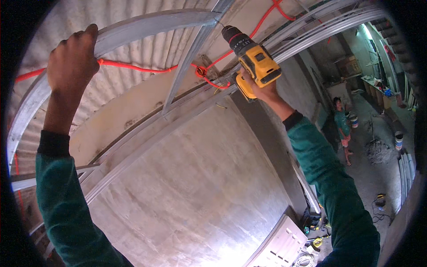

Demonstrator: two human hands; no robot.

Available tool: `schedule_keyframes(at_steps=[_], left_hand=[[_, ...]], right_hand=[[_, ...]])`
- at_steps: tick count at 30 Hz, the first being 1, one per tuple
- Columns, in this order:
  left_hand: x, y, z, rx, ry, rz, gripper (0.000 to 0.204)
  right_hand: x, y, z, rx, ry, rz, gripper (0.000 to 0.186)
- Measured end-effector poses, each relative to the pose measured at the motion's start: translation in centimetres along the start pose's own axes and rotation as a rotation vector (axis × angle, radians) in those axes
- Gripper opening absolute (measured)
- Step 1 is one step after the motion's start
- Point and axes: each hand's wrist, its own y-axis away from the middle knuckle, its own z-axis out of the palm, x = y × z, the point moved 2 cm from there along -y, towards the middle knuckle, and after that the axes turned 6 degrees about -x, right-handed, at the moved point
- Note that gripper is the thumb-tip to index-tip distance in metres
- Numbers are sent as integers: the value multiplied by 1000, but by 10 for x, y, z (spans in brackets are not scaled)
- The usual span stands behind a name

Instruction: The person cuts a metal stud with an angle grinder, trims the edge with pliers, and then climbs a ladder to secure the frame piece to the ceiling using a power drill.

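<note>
A yellow and black cordless drill is gripped in my right hand, raised overhead. Its bit points up and left, at or very near the joint where a metal furring channel meets a crossing metal strut; contact is hard to make out. Over on the left, my left hand is wrapped round the same channel, fingers curled over its edge. Orange flexible conduit runs behind the channel to a round orange junction box. The drill's trigger is hidden.
Corrugated roofing lies above the frame, and a plastered wall below it. Long metal channels extend to the upper right. Far below, another person stands near a heap of mortar. Tools and a cable coil lie at the bottom.
</note>
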Motion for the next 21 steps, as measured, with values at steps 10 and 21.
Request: schedule_keyframes(at_steps=[10, 21], left_hand=[[-7, -1, 9, -196, -22, -20, 43], [5, 0, -12, -113, 16, -51, 29]], right_hand=[[-1, -1, 8, 64, -289, 115, 30], [2, 14, -6, -11, 162, -125, 25]])
